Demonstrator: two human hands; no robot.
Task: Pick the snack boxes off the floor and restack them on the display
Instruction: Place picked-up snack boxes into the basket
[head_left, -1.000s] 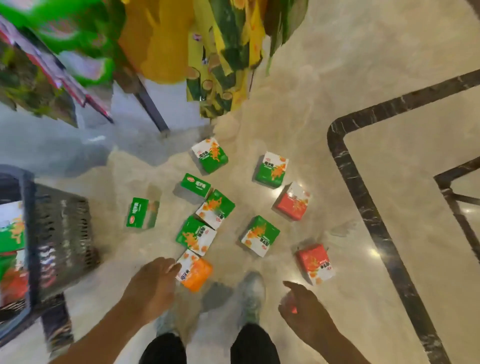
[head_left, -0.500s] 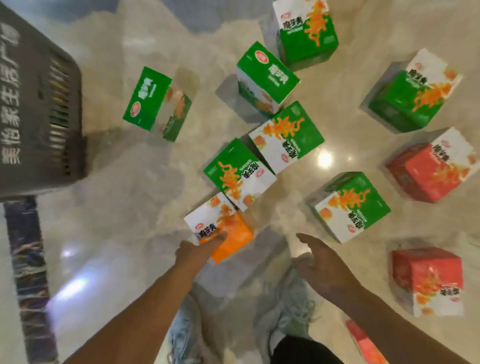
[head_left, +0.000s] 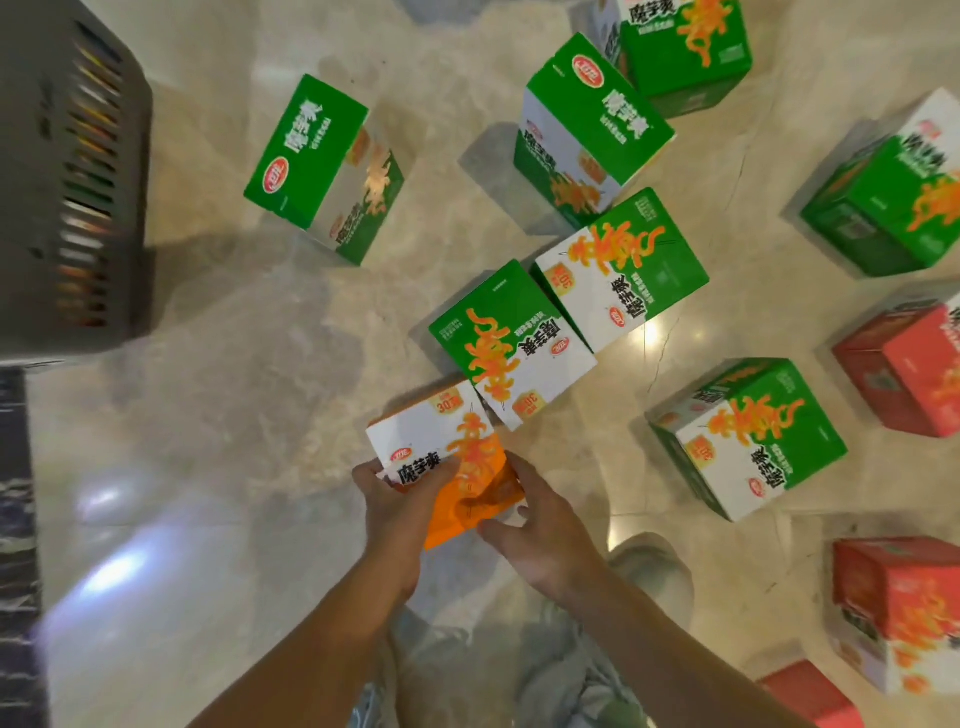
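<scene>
We saw both hands on the orange snack box (head_left: 441, 457) lying on the marble floor (head_left: 218, 415): the left hand (head_left: 400, 512) gripped its near-left corner, the right hand (head_left: 540, 540) curled around its right edge. It touched a green box (head_left: 506, 345).

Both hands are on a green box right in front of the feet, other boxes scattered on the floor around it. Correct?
Not quite. The box is orange and white, not green. The head view shows the left hand and right hand gripping the orange box from either side, just in front of the feet. The green boxes and red boxes lie scattered on the floor around it.
</scene>
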